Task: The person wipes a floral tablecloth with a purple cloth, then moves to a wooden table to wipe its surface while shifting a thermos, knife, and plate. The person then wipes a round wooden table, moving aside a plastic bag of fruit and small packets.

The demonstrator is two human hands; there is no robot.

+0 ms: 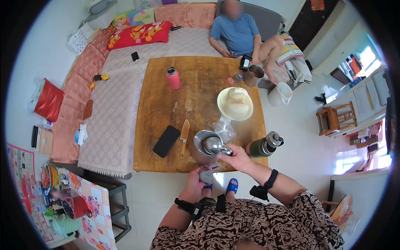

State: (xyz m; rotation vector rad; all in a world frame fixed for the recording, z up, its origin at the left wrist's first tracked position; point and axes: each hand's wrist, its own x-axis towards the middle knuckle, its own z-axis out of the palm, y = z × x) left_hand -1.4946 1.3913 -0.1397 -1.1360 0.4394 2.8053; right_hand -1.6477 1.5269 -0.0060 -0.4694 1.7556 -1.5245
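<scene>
Near the table's front edge stands a metal jug [200, 142] with a wide open mouth. My right hand [239, 158] grips a handle beside a shiny, rounded metal part [213, 145] at that mouth; whether this is a lid or a separate piece I cannot tell. My left hand [194, 182], just below the table edge, holds a crumpled grey cloth or pouch [206, 177]. A kitchen knife [185, 132] with a wooden handle lies left of the jug, beside a black smartphone [166, 141]. Behind the jug is a clear plastic bag [224, 129].
A dark green flask [261, 147] stands at the table's right edge. Farther back are a pale plate [222, 111] of white buns or loaves, a pink bottle [173, 79] and a metal mug [253, 75]. A person [236, 32] sits on the sofa behind the wooden table [193, 103].
</scene>
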